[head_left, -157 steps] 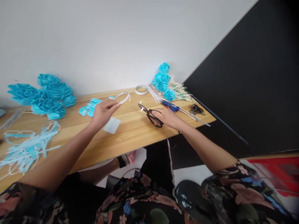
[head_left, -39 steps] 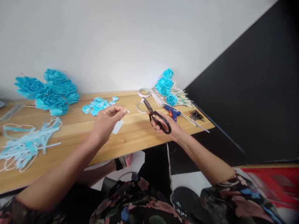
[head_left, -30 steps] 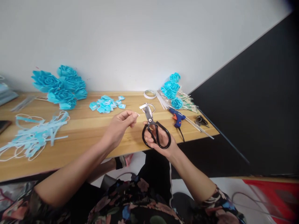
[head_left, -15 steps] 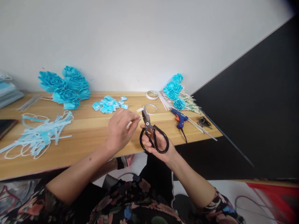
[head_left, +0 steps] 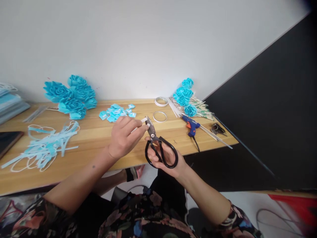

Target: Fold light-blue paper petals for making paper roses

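My right hand (head_left: 169, 158) grips black-handled scissors (head_left: 158, 147), blades pointing up and left. My left hand (head_left: 123, 135) pinches a small white strip of tape (head_left: 143, 120) right at the blade tips. Both hands hover over the front edge of a wooden table (head_left: 94, 142). A ring of white tape (head_left: 159, 116) lies on the table just behind the scissors.
Blue paper roses (head_left: 70, 96) sit at the back left, cut blue pieces (head_left: 116, 112) in the middle, pale blue strips (head_left: 44, 145) at left. At right lie a second tape roll (head_left: 161, 101), roses on sticks (head_left: 190, 104), a blue glue gun (head_left: 191, 125) and a dark clip (head_left: 218, 128).
My left hand put down the tape ring and kept a short strip. My right hand lifted the scissors off the table, and both hands came together near the front edge.
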`<state>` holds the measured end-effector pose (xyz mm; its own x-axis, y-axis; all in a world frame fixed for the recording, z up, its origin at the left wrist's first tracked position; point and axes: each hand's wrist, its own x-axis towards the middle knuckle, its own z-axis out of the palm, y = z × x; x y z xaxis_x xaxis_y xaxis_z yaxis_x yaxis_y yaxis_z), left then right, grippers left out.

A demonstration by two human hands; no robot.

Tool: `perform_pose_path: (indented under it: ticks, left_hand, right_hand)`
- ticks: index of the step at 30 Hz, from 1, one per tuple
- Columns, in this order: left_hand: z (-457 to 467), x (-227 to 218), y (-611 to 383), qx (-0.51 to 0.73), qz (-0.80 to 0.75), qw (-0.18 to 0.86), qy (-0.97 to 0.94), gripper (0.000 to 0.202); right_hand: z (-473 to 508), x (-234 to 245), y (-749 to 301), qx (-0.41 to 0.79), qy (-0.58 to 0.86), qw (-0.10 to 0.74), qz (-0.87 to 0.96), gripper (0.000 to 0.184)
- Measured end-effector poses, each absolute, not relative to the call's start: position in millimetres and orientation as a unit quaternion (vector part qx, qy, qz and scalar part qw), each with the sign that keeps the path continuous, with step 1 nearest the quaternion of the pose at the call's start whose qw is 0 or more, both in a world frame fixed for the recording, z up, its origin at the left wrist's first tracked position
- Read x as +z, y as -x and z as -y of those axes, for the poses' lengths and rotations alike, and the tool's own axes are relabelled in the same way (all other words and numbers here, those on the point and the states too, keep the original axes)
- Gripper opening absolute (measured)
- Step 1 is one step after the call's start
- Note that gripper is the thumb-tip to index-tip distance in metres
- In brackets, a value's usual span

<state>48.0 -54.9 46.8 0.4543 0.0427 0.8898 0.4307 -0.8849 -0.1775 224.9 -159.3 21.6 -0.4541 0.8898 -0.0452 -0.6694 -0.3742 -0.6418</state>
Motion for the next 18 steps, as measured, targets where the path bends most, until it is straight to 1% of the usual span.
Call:
perform_pose_path:
  ticks: [8,12,15,16,18]
  left_hand:
    - [53.0,57.2,-39.2,-0.452,0.125,0.165,0.868,0.018]
    - [49.5,64.1,-29.3,-0.389,0.124,0.131,0.904,0.022]
    - [48.8,64.6,-22.4,-0.325,0.132,0.104,0.931,0.025]
    - [49.4,63.8,-20.3,-0.305,0.133,0.096,0.938,0.025]
    - [52.0,61.4,-15.6,-0.276,0.129,0.081,0.949,0.027]
  right_hand:
    - [160.6,22.6,-226.1,0.81,0.209,0.483,0.258,0.037]
    - [161.0,24.3,-227.8,0.82,0.214,0.476,0.234,0.038]
    - [160.8,23.7,-229.0,0.834,0.209,0.468,0.206,0.032]
    - [161.1,23.2,-229.3,0.834,0.208,0.471,0.199,0.033]
    - [162.1,22.4,-230.5,0.826,0.21,0.485,0.197,0.047]
